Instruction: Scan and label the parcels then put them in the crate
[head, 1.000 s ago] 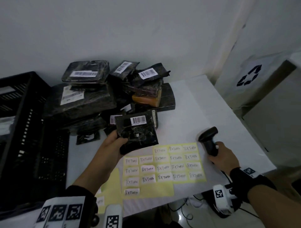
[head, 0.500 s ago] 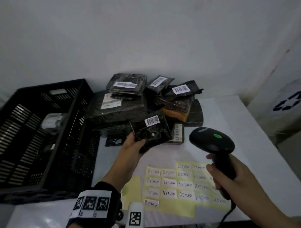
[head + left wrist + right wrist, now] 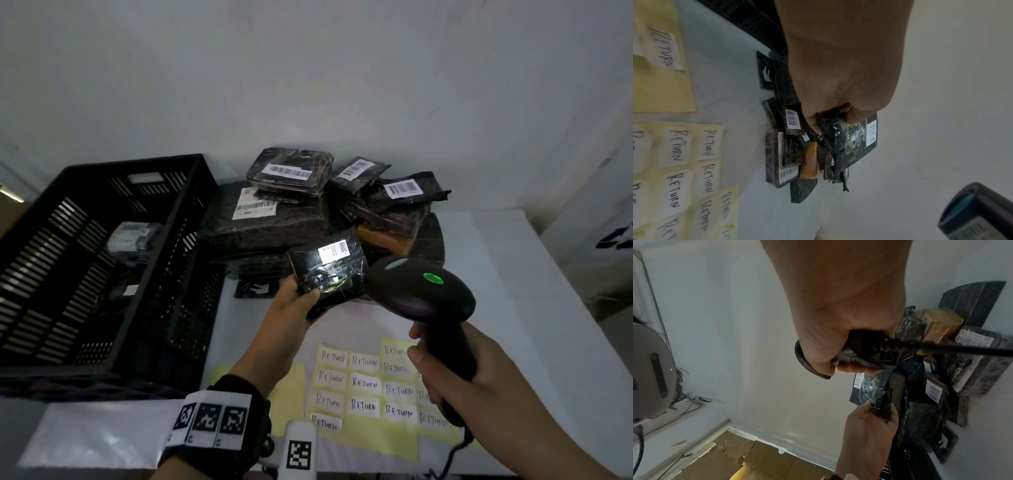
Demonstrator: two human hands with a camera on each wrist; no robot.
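The left hand (image 3: 291,301) pinches a small black parcel (image 3: 329,270) by its near corner, thumb on top and fingers beneath, so that its barcode (image 3: 334,249) faces up and stays clear of the fingers. It is held in the air above the bench (image 3: 534,274), just in front of the pile (image 3: 308,212) of wrapped parcels. The right hand (image 3: 455,370) is wrapped round the grip of the scanner (image 3: 419,287), whose head sits just right of the parcel with its green lamp lit; the tilt seems meant to bring the window onto the barcode, so this looks like the scanning step. Below the hands lie yellow sheets (image 3: 363,387) of RETURN labels, close by for the labelling to come. The crate (image 3: 102,267) stands to the left, its near wall beside the left forearm, and at least one parcel lies inside. Its top is open and there is free space above the rim, so the way in looks easy once the parcel is lifted over the wall. The scanner's cord (image 3: 962,348) trails off toward the wrist and could snag on the pile.
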